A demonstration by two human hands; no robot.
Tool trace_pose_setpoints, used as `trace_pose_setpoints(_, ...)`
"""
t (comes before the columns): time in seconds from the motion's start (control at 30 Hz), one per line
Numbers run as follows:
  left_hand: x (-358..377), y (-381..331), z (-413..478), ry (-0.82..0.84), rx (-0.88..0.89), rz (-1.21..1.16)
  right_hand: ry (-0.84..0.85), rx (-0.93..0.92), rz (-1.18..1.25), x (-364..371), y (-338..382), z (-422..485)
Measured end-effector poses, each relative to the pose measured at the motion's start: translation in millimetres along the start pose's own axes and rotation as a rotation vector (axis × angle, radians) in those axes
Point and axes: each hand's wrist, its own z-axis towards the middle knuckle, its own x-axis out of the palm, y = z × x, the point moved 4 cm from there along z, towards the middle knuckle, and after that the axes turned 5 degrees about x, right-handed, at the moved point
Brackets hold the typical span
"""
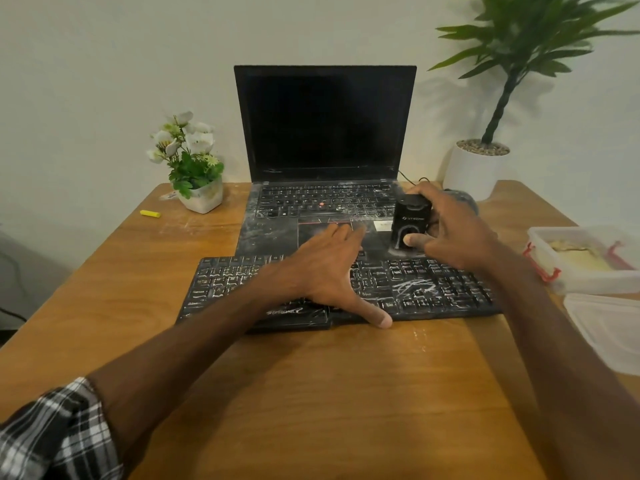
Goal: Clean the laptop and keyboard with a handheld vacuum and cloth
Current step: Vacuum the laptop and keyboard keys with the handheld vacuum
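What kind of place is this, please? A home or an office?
Probably a home desk, though a small office is possible: a wooden table against a plain wall holds an open laptop, a separate keyboard, a pot of white flowers and a plastic food container.

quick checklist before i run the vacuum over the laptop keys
1. Right hand grip on the vacuum: ok, fingers and thumb curl round it.
2. Vacuum down on the laptop: ok, it stands on the right palm rest.
3. Left hand clear of the vacuum's path: ok, flat over the keyboard, fingertips at the touchpad.
4. Laptop keys clean: not ok, white dust.
5. Keyboard clean: not ok, white streaks.
6. Vacuum switched on: cannot tell.
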Motion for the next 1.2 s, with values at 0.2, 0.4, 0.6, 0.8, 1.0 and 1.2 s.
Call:
trace_pose_setpoints(0.2, 2, 2, 2, -0.012, -0.003, -0.005, -0.029, -0.040, 0.171, 11, 10, 0)
trace_pose_setpoints(0.4, 3, 3, 2, -0.007, -0.006, -0.017, 0.117, 0.019, 0.267, 3, 3, -3)
trace_pose_setpoints(0.6, 4, 4, 3, -0.005, -0.003, -0.015, 0.127, 0.095, 0.266, -8, -19, -1)
trace_pose_setpoints(0.8, 4, 3, 3, 0.004, -0.001, -0.004, 0.010, 0.101, 0.122, -10, -31, 2)
trace_pose_setpoints(1.0, 3, 2, 2, 0.007, 0.006, 0.002, -0.119, 0.051, 0.220, -10, -15, -1)
trace_pose_setpoints(1.2, 3, 3, 2, -0.009, 0.009, 0.012, 0.118, 0.013, 0.324, 3, 4, -6)
